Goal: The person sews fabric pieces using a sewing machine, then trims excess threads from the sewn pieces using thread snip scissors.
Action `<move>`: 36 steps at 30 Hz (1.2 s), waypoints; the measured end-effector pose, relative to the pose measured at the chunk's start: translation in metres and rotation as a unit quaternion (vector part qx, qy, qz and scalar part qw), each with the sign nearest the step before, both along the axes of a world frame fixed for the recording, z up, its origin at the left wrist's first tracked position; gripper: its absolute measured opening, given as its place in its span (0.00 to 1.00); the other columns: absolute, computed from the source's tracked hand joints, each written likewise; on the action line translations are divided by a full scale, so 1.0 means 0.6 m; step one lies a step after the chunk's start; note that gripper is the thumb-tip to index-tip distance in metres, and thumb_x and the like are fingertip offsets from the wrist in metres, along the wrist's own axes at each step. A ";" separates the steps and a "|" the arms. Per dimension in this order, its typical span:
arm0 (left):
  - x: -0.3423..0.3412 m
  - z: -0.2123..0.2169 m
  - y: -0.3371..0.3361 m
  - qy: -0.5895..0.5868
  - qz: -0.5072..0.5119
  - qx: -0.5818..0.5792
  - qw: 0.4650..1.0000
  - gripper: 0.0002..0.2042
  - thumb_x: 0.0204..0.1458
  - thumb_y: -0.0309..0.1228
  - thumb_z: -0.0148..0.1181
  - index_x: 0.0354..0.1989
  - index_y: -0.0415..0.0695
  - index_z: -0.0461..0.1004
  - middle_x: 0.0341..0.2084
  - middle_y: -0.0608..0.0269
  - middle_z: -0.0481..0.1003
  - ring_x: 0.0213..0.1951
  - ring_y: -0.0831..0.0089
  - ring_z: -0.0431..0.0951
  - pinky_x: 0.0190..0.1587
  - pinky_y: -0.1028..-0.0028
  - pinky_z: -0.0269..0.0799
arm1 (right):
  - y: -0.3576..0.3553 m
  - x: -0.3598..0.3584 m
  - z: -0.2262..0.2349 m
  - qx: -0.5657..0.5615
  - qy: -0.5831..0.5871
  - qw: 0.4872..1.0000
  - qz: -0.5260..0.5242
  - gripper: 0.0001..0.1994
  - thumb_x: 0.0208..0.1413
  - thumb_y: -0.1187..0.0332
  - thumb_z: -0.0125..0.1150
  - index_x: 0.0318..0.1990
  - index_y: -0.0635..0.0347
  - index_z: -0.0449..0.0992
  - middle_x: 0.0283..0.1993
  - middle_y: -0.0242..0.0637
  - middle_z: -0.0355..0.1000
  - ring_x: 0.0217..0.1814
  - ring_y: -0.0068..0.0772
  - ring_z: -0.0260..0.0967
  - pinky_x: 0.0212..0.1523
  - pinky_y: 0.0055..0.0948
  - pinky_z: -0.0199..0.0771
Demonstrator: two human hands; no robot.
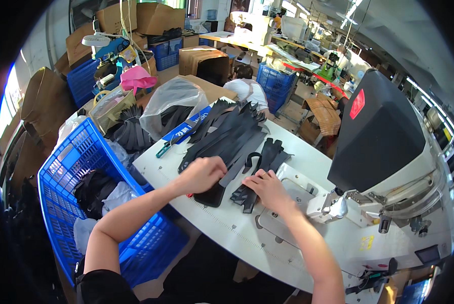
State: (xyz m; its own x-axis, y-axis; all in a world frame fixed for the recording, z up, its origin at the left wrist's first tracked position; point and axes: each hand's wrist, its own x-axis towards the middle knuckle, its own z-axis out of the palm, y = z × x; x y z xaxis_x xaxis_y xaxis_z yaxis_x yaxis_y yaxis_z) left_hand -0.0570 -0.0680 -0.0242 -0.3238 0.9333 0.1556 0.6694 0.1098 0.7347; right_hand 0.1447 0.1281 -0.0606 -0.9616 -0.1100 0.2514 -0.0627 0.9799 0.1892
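Observation:
My left hand is closed, its curled fingers at the near end of a large pile of black straps on the white sewing-machine table. The fingers seem to pinch one strap, though their tips are partly hidden. My right hand lies with extended fingers over a smaller stack of black straps, beside the machine's metal plate. A curved black strap arches up between the two groups. Below my left hand lies a dark flat object with rounded corners, resembling a phone.
The sewing machine's dark-covered head rises at the right. Left of the table stands a blue basket with black items and plastic bags. Teal snips lie at the table's left edge. A person in white is beyond the table.

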 end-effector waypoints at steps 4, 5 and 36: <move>-0.012 -0.008 -0.065 0.142 0.085 -0.048 0.985 0.08 0.57 0.28 0.61 0.42 0.38 0.75 0.34 0.51 0.80 0.39 0.51 0.81 0.43 0.58 0.75 | 0.001 -0.019 -0.007 -0.026 -0.013 1.000 0.004 0.26 0.44 0.76 0.69 0.55 0.49 0.78 0.54 0.25 0.75 0.60 0.34 0.66 0.60 0.36 0.62; -0.002 -0.023 -0.075 0.173 0.096 -0.038 0.980 0.08 0.56 0.27 0.61 0.42 0.38 0.74 0.36 0.50 0.78 0.40 0.51 0.80 0.44 0.58 0.75 | 0.000 -0.025 -0.009 0.000 0.019 1.000 0.011 0.21 0.45 0.77 0.67 0.51 0.51 0.79 0.49 0.27 0.75 0.57 0.35 0.67 0.58 0.35 0.64; 0.351 0.034 -0.105 -0.511 -0.238 -0.027 0.826 0.30 0.53 0.24 0.74 0.64 0.33 0.68 0.36 0.59 0.82 0.35 0.77 0.84 0.36 0.75 0.82 | -0.294 0.307 0.084 -0.904 -0.041 0.418 -0.080 0.15 0.62 0.71 0.66 0.52 0.69 0.74 0.32 0.39 0.77 0.38 0.35 0.81 0.40 0.34 0.84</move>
